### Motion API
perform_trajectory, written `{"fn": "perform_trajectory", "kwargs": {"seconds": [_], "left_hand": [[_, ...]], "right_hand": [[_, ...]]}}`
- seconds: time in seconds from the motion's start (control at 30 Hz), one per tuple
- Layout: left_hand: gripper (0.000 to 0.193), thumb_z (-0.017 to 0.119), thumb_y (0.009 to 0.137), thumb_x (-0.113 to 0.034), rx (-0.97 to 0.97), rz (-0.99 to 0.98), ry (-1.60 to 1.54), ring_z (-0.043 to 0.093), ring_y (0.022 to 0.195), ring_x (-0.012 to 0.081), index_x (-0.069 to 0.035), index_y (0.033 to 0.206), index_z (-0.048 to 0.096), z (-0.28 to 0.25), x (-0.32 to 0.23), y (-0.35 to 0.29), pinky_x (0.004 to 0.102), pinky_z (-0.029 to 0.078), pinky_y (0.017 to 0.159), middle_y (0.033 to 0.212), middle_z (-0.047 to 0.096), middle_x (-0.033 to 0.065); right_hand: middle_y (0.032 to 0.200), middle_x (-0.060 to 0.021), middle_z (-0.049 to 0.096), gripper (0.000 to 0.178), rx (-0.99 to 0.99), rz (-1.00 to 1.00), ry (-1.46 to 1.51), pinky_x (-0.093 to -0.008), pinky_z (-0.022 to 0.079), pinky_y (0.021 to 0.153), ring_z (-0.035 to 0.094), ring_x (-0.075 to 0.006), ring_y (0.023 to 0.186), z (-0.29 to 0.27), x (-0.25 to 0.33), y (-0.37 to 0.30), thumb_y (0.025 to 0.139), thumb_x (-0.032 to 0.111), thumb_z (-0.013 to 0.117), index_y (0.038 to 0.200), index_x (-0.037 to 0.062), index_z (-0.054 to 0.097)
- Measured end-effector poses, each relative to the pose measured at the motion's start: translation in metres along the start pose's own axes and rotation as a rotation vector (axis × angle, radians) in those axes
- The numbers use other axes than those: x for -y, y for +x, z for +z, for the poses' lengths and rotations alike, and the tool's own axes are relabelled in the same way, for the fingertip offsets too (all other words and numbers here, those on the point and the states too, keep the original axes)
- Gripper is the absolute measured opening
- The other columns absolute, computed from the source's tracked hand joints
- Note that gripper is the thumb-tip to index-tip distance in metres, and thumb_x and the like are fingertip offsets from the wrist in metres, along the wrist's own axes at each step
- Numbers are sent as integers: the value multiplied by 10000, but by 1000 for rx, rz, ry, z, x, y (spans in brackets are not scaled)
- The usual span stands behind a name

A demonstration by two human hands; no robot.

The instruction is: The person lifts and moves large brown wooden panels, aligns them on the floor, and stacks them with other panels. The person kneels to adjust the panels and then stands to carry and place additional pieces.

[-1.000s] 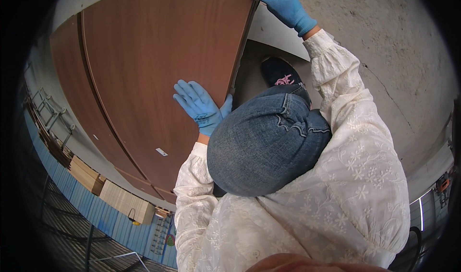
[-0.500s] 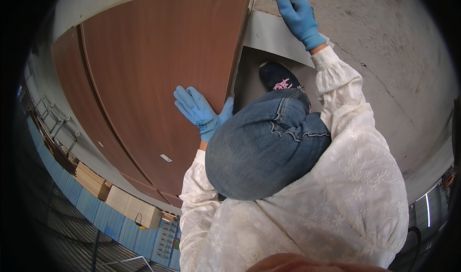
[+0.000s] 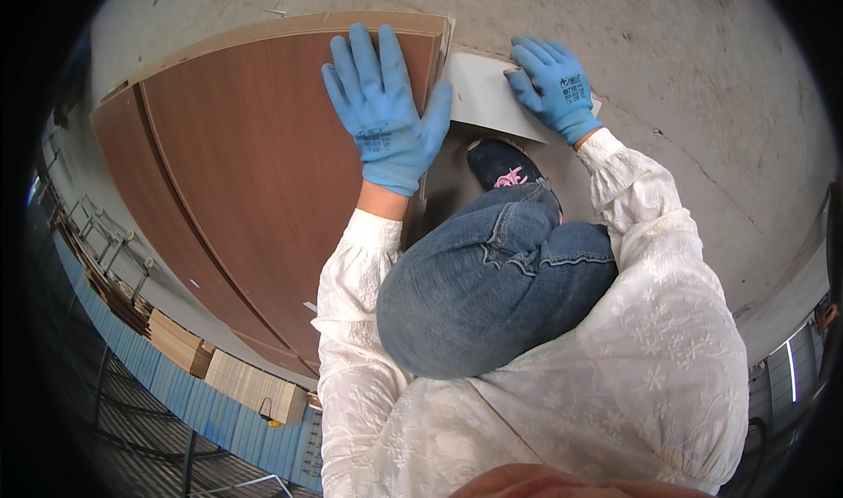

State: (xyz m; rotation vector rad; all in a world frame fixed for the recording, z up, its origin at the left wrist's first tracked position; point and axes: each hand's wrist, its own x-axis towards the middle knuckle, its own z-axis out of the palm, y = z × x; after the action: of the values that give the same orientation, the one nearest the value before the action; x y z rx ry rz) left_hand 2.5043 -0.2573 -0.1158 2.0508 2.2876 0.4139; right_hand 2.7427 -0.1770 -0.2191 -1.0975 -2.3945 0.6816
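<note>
Across concrete floor (image 3: 650,32), one broad, brown, wood-grain panel (image 3: 250,164) is laid; to its right, one flat white board (image 3: 486,96) is set. Over the panel, the left hand (image 3: 386,129) is spread wide, holding nothing; right of the panel, the right hand (image 3: 555,92) is half curled at the board, its grip unclear. Two blue gloves (image 3: 397,157) are dark-printed.

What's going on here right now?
A person in blue gloves is crouched beside a large brown panel. The left hand is spread over the panel near its far right corner, palm down. The right hand is at the right end of a pale board next to the panel, fingers slightly bent; whether it grips the board can't be told. One dark shoe is just on the near side of the board.
</note>
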Motion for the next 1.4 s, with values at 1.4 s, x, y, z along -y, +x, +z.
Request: {"fn": "perform_trajectory", "kwargs": {"seconds": [1.4], "left_hand": [[870, 596, 981, -470, 33, -183, 0, 189, 1514, 564, 18, 1615, 254, -6, 28, -15, 621, 203, 1220, 1661, 179, 330]], "right_hand": [[1138, -213, 647, 371, 258, -39, 538, -429, 487, 917, 619, -395, 1037, -5, 73, 115, 1014, 293, 529, 1146, -31, 651]]}}
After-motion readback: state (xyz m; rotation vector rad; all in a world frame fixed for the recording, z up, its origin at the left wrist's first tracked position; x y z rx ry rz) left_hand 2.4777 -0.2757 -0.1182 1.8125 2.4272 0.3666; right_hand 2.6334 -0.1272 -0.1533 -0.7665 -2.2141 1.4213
